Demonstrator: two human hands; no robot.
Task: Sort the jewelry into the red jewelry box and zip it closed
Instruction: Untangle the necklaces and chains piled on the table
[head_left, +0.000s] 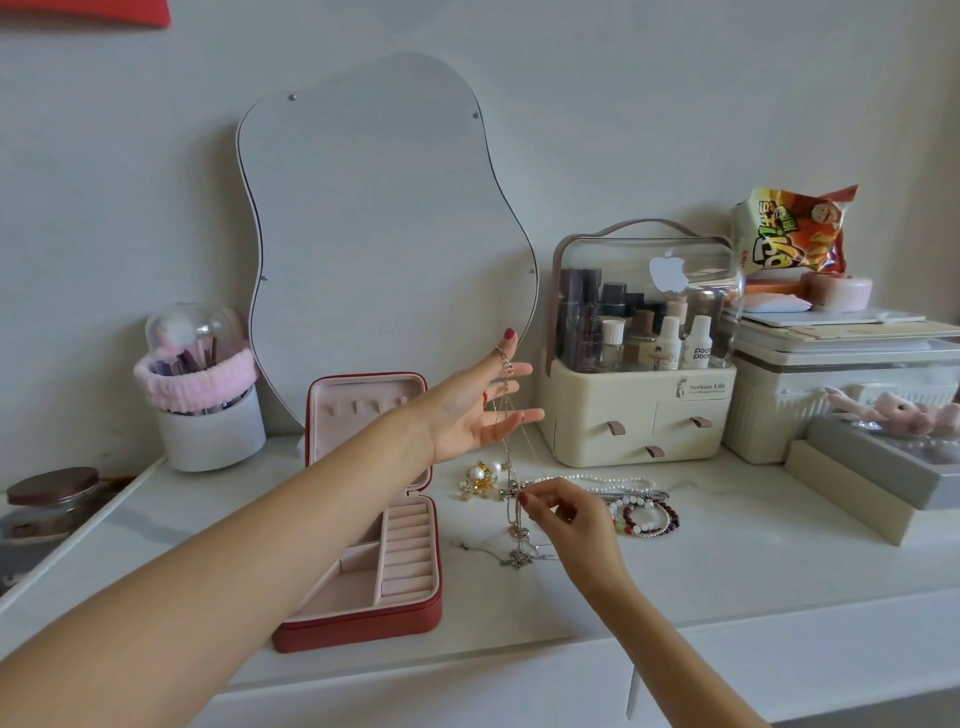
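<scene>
Currently left hand (470, 415) raised, fingers spread, necklace chains (506, 431) hooked over them. Right hand (563, 519) pinches a cross pendant (511, 491) low. Red jewelry box (363, 571) open on desk (675, 587). Risk: chains look snarled; pulling could tighten knots.

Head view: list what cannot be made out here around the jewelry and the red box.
- Chain necklaces hanging from the left hand: too thin and tangled to count.
- Cross pendant: partly covered by the right hand.
- Red jewelry box: the left forearm hides part of its tray and hinge; the zipper pull is not visible.
- Bracelets: overlapping, number unclear.
</scene>
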